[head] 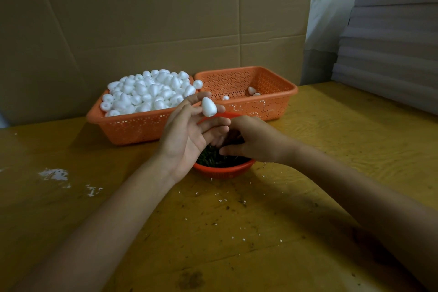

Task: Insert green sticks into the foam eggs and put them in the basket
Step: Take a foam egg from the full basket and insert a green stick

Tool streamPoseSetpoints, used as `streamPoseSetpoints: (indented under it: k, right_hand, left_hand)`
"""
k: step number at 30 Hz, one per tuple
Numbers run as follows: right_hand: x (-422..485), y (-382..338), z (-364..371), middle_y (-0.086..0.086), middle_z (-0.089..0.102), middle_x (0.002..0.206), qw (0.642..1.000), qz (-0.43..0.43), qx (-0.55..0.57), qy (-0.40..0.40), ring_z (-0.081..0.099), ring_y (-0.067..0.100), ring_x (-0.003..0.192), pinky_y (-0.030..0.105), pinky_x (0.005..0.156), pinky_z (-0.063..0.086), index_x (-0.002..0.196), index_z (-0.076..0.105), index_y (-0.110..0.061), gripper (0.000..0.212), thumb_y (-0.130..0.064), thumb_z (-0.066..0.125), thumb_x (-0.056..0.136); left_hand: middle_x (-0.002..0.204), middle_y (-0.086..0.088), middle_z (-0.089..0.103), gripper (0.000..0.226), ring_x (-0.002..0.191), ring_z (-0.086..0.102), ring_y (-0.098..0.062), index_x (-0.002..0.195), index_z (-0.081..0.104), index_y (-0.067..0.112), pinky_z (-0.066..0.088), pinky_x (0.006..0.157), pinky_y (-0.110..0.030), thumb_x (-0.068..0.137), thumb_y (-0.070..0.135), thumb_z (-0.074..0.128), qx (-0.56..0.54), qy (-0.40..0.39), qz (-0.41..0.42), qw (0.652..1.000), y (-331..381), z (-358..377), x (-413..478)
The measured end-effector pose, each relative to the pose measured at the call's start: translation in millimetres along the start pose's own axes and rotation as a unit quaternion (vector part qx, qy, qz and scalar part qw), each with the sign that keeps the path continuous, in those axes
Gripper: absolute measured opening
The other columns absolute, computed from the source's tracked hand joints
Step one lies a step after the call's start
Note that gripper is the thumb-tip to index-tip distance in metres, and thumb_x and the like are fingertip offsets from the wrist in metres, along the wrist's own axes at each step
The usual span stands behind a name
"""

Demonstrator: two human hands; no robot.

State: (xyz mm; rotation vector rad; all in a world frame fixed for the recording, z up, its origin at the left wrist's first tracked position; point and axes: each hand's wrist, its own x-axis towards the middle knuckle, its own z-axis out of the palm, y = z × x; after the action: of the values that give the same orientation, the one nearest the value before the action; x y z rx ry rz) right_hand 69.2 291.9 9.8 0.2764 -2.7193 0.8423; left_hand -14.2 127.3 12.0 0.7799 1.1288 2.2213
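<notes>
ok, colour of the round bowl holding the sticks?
Orange-red; the bowl shows best in the head view.

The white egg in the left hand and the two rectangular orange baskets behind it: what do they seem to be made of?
The white egg, pinched by the left hand, looks like foam: matte, faintly grainy; similar white crumbs lie on the table. The left basket and right basket look like moulded plastic: smooth, with regular perforated walls.

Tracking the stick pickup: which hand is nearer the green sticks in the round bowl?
Right. The right hand reaches into the bowl, fingers down at the green sticks; the left hand is raised over the bowl's left side, pinching a foam egg.
</notes>
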Motion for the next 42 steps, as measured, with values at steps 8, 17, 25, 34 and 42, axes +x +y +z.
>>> streamPoseSetpoints:
  k: [8, 17, 25, 34, 42]
  right_hand:
    - [1, 3, -6, 0.001, 0.080, 0.099, 0.994, 0.027, 0.108, 0.019, 0.075, 0.007, 0.096, 0.024, 0.094, 0.058, 0.102, 0.075, -0.004, 0.023, 0.006, 0.081, 0.082]
    - [-2, 8, -12, 0.013, 0.080, 0.101, 0.950, 0.062, 0.302, 0.047, 0.078, 0.026, 0.095, 0.028, 0.088, 0.061, 0.104, 0.073, 0.002, 0.018, 0.011, 0.069, 0.089]
    - [1, 1, -10, -0.007, 0.077, 0.107, 0.996, 0.035, 0.051, -0.062, 0.070, 0.005, 0.103, 0.019, 0.093, 0.053, 0.108, 0.080, -0.018, 0.018, -0.008, 0.073, 0.094]
    - [2, -1, -2, -0.008, 0.078, 0.098, 0.997, 0.025, 0.036, -0.071, 0.072, 0.002, 0.093, 0.026, 0.092, 0.058, 0.100, 0.078, -0.014, 0.018, -0.004, 0.082, 0.085]
    - [3, 5, -7, 0.004, 0.079, 0.097, 0.991, 0.022, 0.130, -0.016, 0.075, 0.013, 0.097, 0.040, 0.099, 0.057, 0.108, 0.075, -0.005, 0.018, -0.002, 0.077, 0.090]
  left_hand:
    - [0.100, -0.011, 0.074, 0.028, 0.080, 0.072, -0.023, 0.133, 0.059, 0.010, 0.059, 0.069, -0.030, 0.107, 0.010, 0.047, 0.015, 0.029, 0.028, 0.999, -3, -1, 2]
    - [0.099, -0.014, 0.077, 0.018, 0.085, 0.077, -0.031, 0.123, 0.065, 0.010, 0.061, 0.070, -0.031, 0.107, 0.015, 0.059, 0.189, 0.087, 0.176, 0.962, -9, 2, -1]
    - [0.094, -0.001, 0.076, 0.014, 0.058, 0.068, -0.023, 0.114, 0.062, 0.015, 0.053, 0.050, -0.033, 0.103, 0.020, 0.067, 0.368, 0.107, 0.228, 0.895, -28, -15, -5]
    - [0.089, 0.009, 0.074, 0.017, 0.052, 0.064, -0.016, 0.109, 0.064, 0.028, 0.049, 0.052, -0.032, 0.100, 0.042, 0.062, 0.430, 0.093, 0.248, 0.863, -37, -17, -4]
    - [0.090, 0.006, 0.074, 0.012, 0.047, 0.064, -0.021, 0.109, 0.062, 0.021, 0.040, 0.044, -0.019, 0.102, 0.031, 0.061, 0.403, 0.110, 0.245, 0.875, -36, -18, -4]
